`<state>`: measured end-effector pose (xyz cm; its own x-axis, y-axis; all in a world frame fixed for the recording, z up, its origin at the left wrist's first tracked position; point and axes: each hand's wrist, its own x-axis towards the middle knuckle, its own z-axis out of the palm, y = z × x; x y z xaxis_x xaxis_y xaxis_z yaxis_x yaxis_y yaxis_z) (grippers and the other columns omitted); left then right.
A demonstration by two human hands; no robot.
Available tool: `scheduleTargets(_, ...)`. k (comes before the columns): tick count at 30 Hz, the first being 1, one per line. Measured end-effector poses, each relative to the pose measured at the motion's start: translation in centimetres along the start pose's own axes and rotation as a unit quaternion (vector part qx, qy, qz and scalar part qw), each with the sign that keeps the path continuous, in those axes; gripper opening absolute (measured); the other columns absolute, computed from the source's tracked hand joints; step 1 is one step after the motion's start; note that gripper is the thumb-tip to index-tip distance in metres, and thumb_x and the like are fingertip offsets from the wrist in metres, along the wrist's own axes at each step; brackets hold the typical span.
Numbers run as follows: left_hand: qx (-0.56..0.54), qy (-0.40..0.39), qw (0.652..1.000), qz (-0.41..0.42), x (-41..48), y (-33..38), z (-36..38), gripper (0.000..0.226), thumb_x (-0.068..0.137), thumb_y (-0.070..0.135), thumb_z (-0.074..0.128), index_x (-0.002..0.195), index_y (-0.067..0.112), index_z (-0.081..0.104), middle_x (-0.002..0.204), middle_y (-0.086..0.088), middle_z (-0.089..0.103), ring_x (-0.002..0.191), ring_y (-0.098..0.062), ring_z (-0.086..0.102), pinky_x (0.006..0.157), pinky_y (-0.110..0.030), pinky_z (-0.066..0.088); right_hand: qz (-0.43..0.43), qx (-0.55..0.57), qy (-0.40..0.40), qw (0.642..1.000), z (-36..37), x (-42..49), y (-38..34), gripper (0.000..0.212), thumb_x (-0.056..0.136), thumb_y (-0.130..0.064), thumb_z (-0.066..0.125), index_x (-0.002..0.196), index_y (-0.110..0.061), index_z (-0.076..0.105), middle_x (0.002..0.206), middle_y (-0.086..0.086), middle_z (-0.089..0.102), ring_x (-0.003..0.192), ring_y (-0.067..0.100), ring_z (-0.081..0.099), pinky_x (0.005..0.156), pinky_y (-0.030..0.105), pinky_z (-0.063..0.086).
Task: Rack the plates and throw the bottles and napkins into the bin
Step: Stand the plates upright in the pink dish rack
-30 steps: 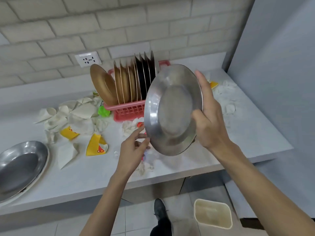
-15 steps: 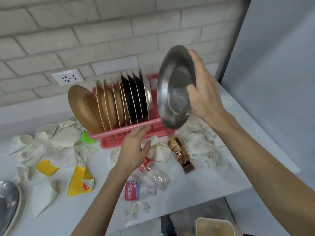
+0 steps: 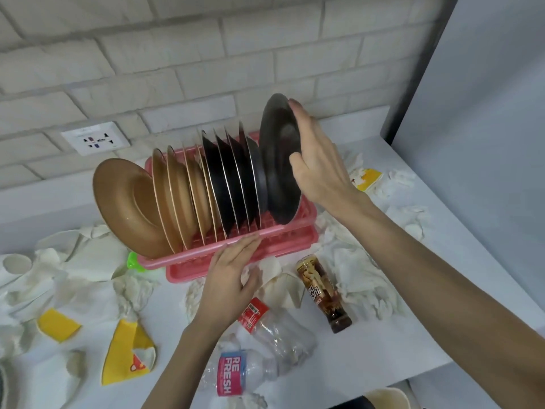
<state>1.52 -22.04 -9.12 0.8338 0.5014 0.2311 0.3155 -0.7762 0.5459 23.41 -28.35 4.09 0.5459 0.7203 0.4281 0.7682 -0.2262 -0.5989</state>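
Note:
A pink dish rack [image 3: 280, 236] stands on the white counter, filled with several upright brown plates [image 3: 129, 202] and dark plates [image 3: 227, 187]. My right hand [image 3: 318, 163] grips a steel plate [image 3: 278, 160] by its rim; the plate stands on edge at the rack's right end. With straight fingers my left hand [image 3: 228, 278] presses on the rack's front edge. In front lie a clear bottle with a red label [image 3: 274, 326], a Refresh bottle [image 3: 239, 373] and a brown bottle [image 3: 323, 290]. Crumpled white napkins [image 3: 356, 273] lie around the rack.
Torn white and yellow paper cups [image 3: 126, 358] litter the counter's left. More napkins and a yellow scrap [image 3: 368, 178] lie at the right. A socket [image 3: 94, 138] is on the brick wall. A grey wall bounds the right. The bin's rim [image 3: 386, 397] shows below the counter edge.
My right hand has lowered the steel plate from above the rack into its right end. My left hand has stayed on the rack's front edge. The view has moved closer.

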Motion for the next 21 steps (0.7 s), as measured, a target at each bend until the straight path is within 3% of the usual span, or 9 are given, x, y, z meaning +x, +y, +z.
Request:
scheduleTargets(6,-0.023,0.009,1.000,0.000,0.2,-0.6,0.0,0.052,0.088,0.023,0.060,0.139,0.026,0.055,0.144,0.019,0.049,0.132,0.005,0.040,0.116,-0.031,0.025,-0.005,-0.044,-0.026,0.999,2.4,1.2,0.4,0.076,0.085,-0.005,0.042,0.155,-0.021,0.017,0.138,0.015,0.043,0.083,0.039,0.060,0.070,0.047,0.053)
scheduleTargets(12,-0.017,0.019,1.000,0.005,0.2,-0.8,0.2,0.047,0.087,0.021,0.061,0.133,0.024,0.060,0.139,0.016,0.055,0.130,-0.001,0.044,0.113,-0.036,0.031,-0.021,-0.055,-0.037,0.998,3.5,1.9,0.5,0.077,0.084,-0.007,0.042,0.155,-0.023,0.017,0.136,0.013,0.044,0.069,0.036,0.058,0.062,0.046,0.053)
scheduleTargets(21,-0.021,0.022,1.000,0.010,0.3,-0.9,0.0,0.042,0.086,0.021,0.061,0.128,0.026,0.064,0.133,0.026,0.048,0.127,0.015,0.033,0.113,-0.025,0.021,-0.030,-0.082,-0.028,0.996,3.9,2.1,0.4,0.076,0.084,-0.007,0.041,0.155,-0.020,0.016,0.135,0.015,0.045,0.058,0.030,0.053,0.057,0.045,0.052)
